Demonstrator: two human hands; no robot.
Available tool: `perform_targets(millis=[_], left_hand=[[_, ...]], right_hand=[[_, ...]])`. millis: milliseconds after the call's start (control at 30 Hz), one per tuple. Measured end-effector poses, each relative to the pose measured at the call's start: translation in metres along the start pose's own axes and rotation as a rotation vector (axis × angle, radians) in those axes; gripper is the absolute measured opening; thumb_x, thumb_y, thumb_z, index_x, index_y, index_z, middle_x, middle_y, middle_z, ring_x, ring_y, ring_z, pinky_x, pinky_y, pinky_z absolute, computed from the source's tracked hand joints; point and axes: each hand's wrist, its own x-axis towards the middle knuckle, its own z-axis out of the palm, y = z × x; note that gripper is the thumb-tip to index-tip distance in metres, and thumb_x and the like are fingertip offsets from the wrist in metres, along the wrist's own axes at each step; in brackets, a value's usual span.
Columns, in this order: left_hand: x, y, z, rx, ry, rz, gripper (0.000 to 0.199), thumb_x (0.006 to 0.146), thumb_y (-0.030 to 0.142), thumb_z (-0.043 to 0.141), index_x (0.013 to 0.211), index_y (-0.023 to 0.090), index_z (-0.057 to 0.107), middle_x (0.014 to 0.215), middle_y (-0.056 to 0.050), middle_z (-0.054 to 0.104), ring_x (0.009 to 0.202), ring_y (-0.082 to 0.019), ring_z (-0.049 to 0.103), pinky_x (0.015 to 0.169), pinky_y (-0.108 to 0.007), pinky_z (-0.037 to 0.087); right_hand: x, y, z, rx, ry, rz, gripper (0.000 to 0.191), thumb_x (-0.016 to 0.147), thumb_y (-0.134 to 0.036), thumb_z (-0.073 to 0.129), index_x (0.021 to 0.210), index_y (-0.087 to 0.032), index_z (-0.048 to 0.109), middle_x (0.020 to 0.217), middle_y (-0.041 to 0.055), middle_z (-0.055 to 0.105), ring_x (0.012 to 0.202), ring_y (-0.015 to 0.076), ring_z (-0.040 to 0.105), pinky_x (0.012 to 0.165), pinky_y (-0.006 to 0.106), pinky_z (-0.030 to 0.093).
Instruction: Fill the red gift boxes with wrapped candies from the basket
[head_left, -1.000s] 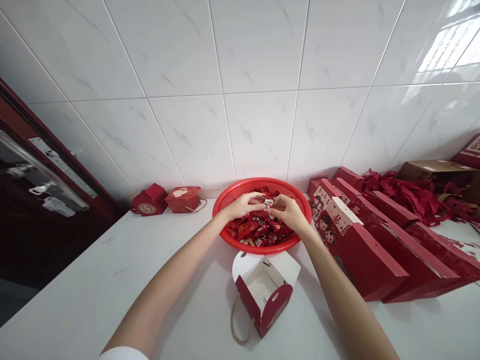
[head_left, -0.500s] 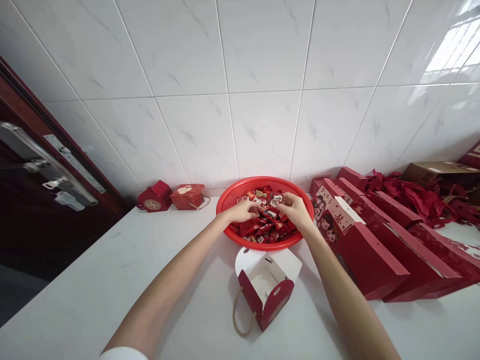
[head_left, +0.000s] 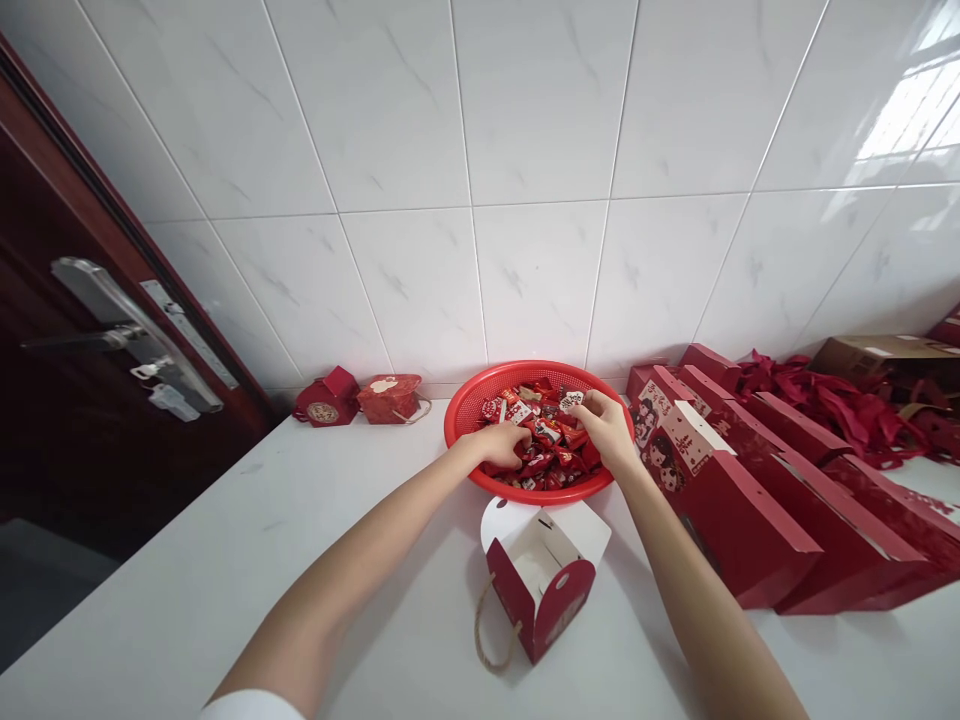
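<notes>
A red plastic basket (head_left: 459,405) stands against the wall, filled with red-wrapped candies (head_left: 546,432). My left hand (head_left: 502,445) is down among them with its fingers curled; what they close on, if anything, is hidden. Over the basket's right side, my right hand (head_left: 606,428) pinches a wrapped candy (head_left: 571,400) with a white label. In front of the basket sits a small dark-red gift box (head_left: 541,600), its top open, white inside, with a rope handle on its left. No candy shows inside it.
Two small red boxes, a house-shaped one (head_left: 328,398) and a lower one (head_left: 390,399), stand at the back left. Several large red gift bags (head_left: 739,520) line the right, with red ribbons (head_left: 832,405) and a cardboard box (head_left: 874,355) behind. A dark door (head_left: 82,420) is at left.
My left hand has sunk lower into the candies. The right hand keeps the labelled candy at the basket's right side. The view has shifted slightly left.
</notes>
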Motion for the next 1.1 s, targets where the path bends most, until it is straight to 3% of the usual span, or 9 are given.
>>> perform_targets(millis=[67, 133, 267, 367, 533, 667, 800, 933, 1100], left_hand=[[0.002, 0.0, 0.001, 0.04, -0.01, -0.006, 0.031, 0.075, 0.024, 0.067, 0.106, 0.02, 0.07, 0.109, -0.009, 0.074, 0.095, -0.027, 0.07, 0.082, -0.033, 0.055], [0.004, 0.0, 0.001, 0.076, -0.008, 0.005, 0.032, 0.077, 0.03, 0.068, 0.108, 0.022, 0.071, 0.118, -0.01, 0.072, 0.109, -0.03, 0.066, 0.094, -0.036, 0.052], [0.01, 0.004, -0.002, 0.165, -0.063, -0.023, 0.066, 0.068, 0.039, 0.08, 0.132, 0.029, 0.064, 0.151, -0.009, 0.055, 0.136, -0.037, 0.051, 0.11, -0.046, 0.044], [0.015, 0.008, -0.005, 0.238, -0.136, -0.04, 0.078, 0.066, 0.041, 0.083, 0.139, 0.03, 0.06, 0.148, -0.011, 0.056, 0.13, -0.037, 0.056, 0.105, -0.046, 0.049], [0.018, 0.015, -0.007, 0.276, -0.107, -0.03, 0.053, 0.07, 0.038, 0.08, 0.121, 0.026, 0.072, 0.133, -0.01, 0.065, 0.111, -0.033, 0.067, 0.092, -0.039, 0.056], [0.016, 0.022, -0.006, 0.355, -0.074, -0.075, 0.046, 0.069, 0.043, 0.08, 0.11, 0.023, 0.077, 0.127, -0.013, 0.067, 0.107, -0.036, 0.068, 0.092, -0.046, 0.056], [0.013, 0.027, -0.006, 0.411, -0.069, -0.131, 0.064, 0.072, 0.053, 0.077, 0.128, 0.025, 0.07, 0.138, -0.016, 0.061, 0.113, -0.039, 0.066, 0.095, -0.051, 0.054], [0.013, 0.028, -0.008, 0.407, -0.13, -0.143, 0.074, 0.073, 0.056, 0.074, 0.14, 0.025, 0.062, 0.143, -0.017, 0.059, 0.119, -0.039, 0.064, 0.099, -0.049, 0.053], [0.015, 0.026, -0.006, 0.36, -0.081, -0.142, 0.058, 0.071, 0.052, 0.078, 0.12, 0.021, 0.074, 0.13, -0.017, 0.067, 0.11, -0.038, 0.069, 0.094, -0.045, 0.055]], right_hand=[[-0.001, 0.001, 0.0, 0.003, 0.001, 0.0, 0.02, 0.069, -0.038, 0.068, 0.069, -0.021, 0.056, 0.07, 0.0, 0.062, 0.068, 0.0172, 0.055, 0.062, 0.029, 0.044], [-0.001, 0.003, 0.0, 0.0, 0.004, 0.005, 0.022, 0.069, -0.04, 0.068, 0.07, -0.021, 0.057, 0.071, 0.0007, 0.063, 0.069, 0.0179, 0.056, 0.063, 0.029, 0.045], [0.0, 0.004, 0.001, 0.022, 0.016, -0.002, 0.022, 0.069, -0.04, 0.069, 0.07, -0.021, 0.056, 0.071, 0.0004, 0.063, 0.068, 0.0175, 0.055, 0.062, 0.03, 0.044], [0.0, 0.004, 0.001, 0.048, 0.029, -0.002, 0.023, 0.069, -0.04, 0.069, 0.068, -0.022, 0.055, 0.069, -0.0004, 0.061, 0.066, 0.017, 0.054, 0.061, 0.03, 0.043], [0.0, 0.002, 0.0, 0.037, 0.035, 0.03, 0.026, 0.07, -0.043, 0.072, 0.07, -0.022, 0.057, 0.069, 0.0001, 0.062, 0.069, 0.018, 0.056, 0.06, 0.029, 0.044], [0.0, -0.001, 0.0, 0.054, 0.041, 0.06, 0.024, 0.068, -0.04, 0.071, 0.068, -0.022, 0.055, 0.07, 0.0007, 0.063, 0.068, 0.0178, 0.056, 0.058, 0.028, 0.044], [0.001, -0.001, 0.001, 0.077, 0.046, 0.071, 0.026, 0.066, -0.041, 0.072, 0.067, -0.022, 0.055, 0.07, 0.0013, 0.063, 0.068, 0.018, 0.055, 0.058, 0.028, 0.045], [0.002, -0.001, 0.0, 0.092, 0.044, 0.076, 0.024, 0.064, -0.04, 0.072, 0.066, -0.021, 0.056, 0.068, 0.0006, 0.062, 0.069, 0.0177, 0.055, 0.06, 0.028, 0.045], [0.001, -0.004, 0.0, 0.114, 0.047, 0.089, 0.024, 0.063, -0.037, 0.073, 0.065, -0.021, 0.056, 0.067, 0.0003, 0.061, 0.067, 0.0171, 0.055, 0.06, 0.029, 0.044]])
